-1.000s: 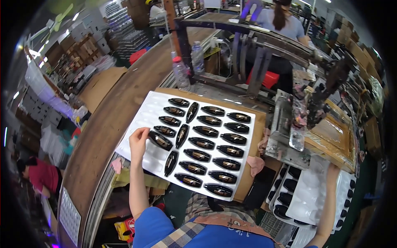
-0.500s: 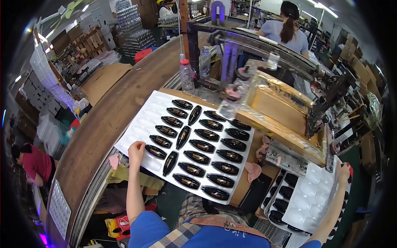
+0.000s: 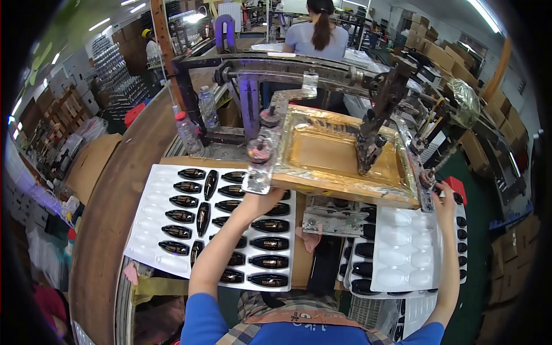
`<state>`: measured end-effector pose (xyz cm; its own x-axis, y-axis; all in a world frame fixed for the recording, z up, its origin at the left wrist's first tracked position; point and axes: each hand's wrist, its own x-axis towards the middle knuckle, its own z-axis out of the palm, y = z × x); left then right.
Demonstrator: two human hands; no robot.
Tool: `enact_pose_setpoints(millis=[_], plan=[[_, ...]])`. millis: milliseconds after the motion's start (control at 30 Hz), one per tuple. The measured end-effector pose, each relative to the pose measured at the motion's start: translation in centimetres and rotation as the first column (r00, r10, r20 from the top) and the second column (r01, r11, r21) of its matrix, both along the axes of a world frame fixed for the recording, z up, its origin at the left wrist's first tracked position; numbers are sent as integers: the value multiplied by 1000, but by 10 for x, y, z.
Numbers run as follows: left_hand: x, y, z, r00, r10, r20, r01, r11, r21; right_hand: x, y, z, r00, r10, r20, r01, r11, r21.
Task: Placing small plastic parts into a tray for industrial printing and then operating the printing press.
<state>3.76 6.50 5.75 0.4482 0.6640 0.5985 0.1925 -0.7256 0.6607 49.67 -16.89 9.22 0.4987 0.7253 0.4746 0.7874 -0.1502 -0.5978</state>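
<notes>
The frame hangs over the jig and the left tray's far right corner — probably stiff, fairly heavy, its mesh delicate; edges suit holding best. Left hand and right hand are at its near corners — whether clamped, I cannot tell.

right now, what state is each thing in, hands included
wooden frame, raised above the metal fixture
left hand, at the frame's near left corner, grip partly hidden
right hand, by the frame's right end, grip unclear
left white tray, partly filled, leftmost pockets empty
black pieces, lying on that tray, gold-printed
right upper white tray, pockets empty
red-capped bottle, upright, capped
</notes>
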Motion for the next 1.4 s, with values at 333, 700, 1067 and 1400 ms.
enact_pose_setpoints(millis=[333, 700, 1067, 1400], plan=[[82, 60, 4, 981, -192, 24, 193, 964, -185, -179, 37, 35, 907, 421, -12, -420, 902, -100], [-150, -29, -10, 870, 430, 241, -206, 761, -615, -227, 82, 11, 861, 508, -28, -497, 829, -257], [-335, -118, -80, 593, 805, -2, -607, 446, -658, -153, -4, 15, 971, 241, -13, -241, 970, -29], [-336, -112, -108, 448, 786, -426, -888, 337, -312, -128, -55, 30, 998, 53, 46, -50, 997, -58]])
